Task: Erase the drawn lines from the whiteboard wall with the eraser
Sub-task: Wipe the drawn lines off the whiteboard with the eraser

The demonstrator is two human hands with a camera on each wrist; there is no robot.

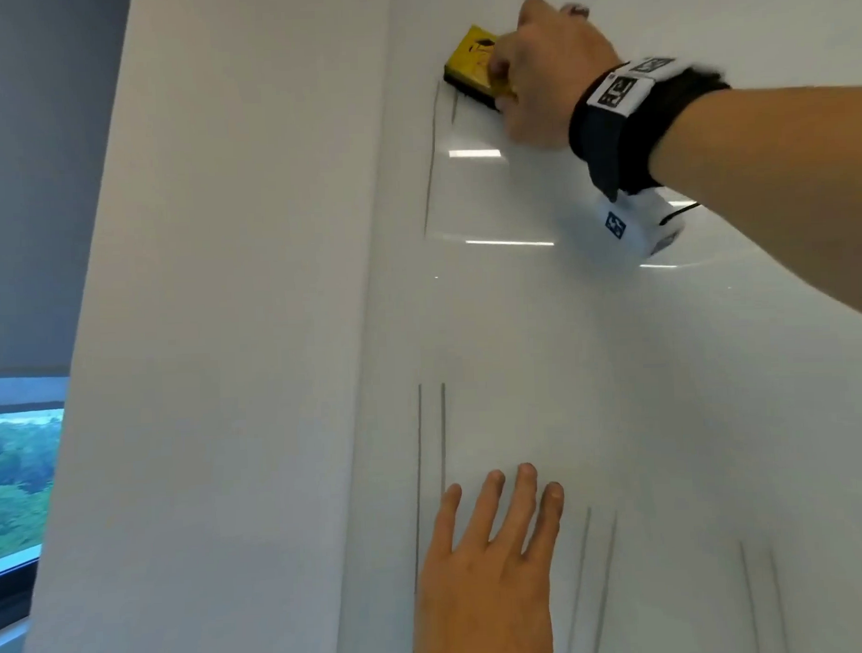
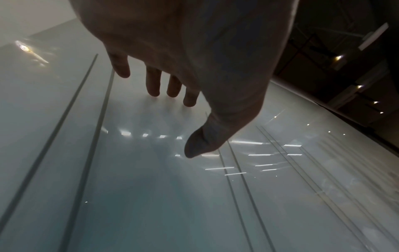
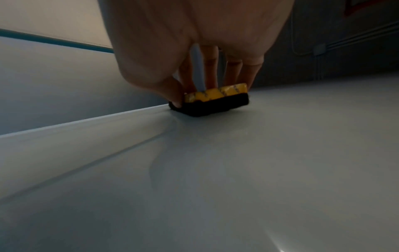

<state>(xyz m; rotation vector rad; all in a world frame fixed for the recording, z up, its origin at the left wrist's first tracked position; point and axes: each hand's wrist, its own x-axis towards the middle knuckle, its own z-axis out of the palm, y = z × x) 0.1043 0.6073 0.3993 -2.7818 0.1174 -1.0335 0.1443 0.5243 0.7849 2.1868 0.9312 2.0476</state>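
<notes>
High on the glossy whiteboard wall (image 1: pixel 590 330), my right hand (image 1: pixel 542 73) grips a yellow eraser (image 1: pixel 473 63) with a black felt pad, pressed flat on the board near its left edge. The right wrist view shows the eraser (image 3: pixel 215 100) between thumb and fingers, felt on the surface. Just below it run two thin dark vertical lines (image 1: pixel 432 145). Lower down, another pair of lines (image 1: pixel 431 448) stands left of my left hand (image 1: pixel 491 558), which lies flat on the board with straight spread fingers (image 2: pixel 153 81). More line pairs (image 1: pixel 594 579) lie to its right.
The whiteboard ends at a left edge, where a matte white wall (image 1: pixel 214 334) begins. A window (image 1: pixel 19 477) with trees outside and a grey blind is at the far left. Ceiling lights reflect on the board (image 1: pixel 509 243).
</notes>
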